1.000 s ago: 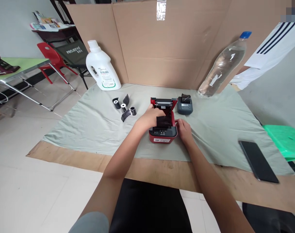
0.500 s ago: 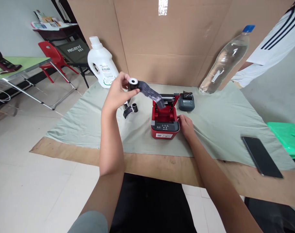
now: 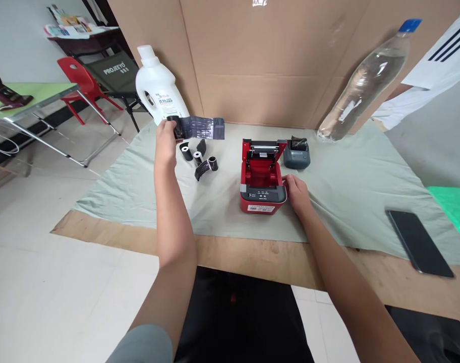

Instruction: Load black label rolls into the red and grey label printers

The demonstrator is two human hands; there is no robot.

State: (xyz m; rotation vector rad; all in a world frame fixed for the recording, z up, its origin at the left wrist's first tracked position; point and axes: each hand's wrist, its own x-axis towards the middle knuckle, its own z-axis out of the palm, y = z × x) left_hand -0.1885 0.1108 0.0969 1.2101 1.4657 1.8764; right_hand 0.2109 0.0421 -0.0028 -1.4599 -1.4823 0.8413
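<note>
My left hand [image 3: 166,143] is closed on a roll of black-printed paper [image 3: 176,126], its loose strip [image 3: 205,128] stretching out to the right above the cloth. Below it lie several small rolls of dark paper [image 3: 212,163], one with its end curling out. In front of me sits a red receipt printer [image 3: 263,206] with its lid [image 3: 264,150] raised; no roll shows in its red bay. Against the printer's right side, my right hand [image 3: 297,192] has its fingers closed at the edge, partly hidden.
Behind the printer stands a small grey printer [image 3: 297,155]. A white detergent jug [image 3: 162,88] and a tall water bottle [image 3: 366,83] stand before a cardboard panel [image 3: 271,91]. A phone [image 3: 420,242] lies at right. Someone in white clothing [image 3: 442,63] is beyond the panel's right side.
My left hand has moved left, carrying the paper roll and its strip away from above the red printer. My right hand stays at the printer's side. The view has shifted slightly.
</note>
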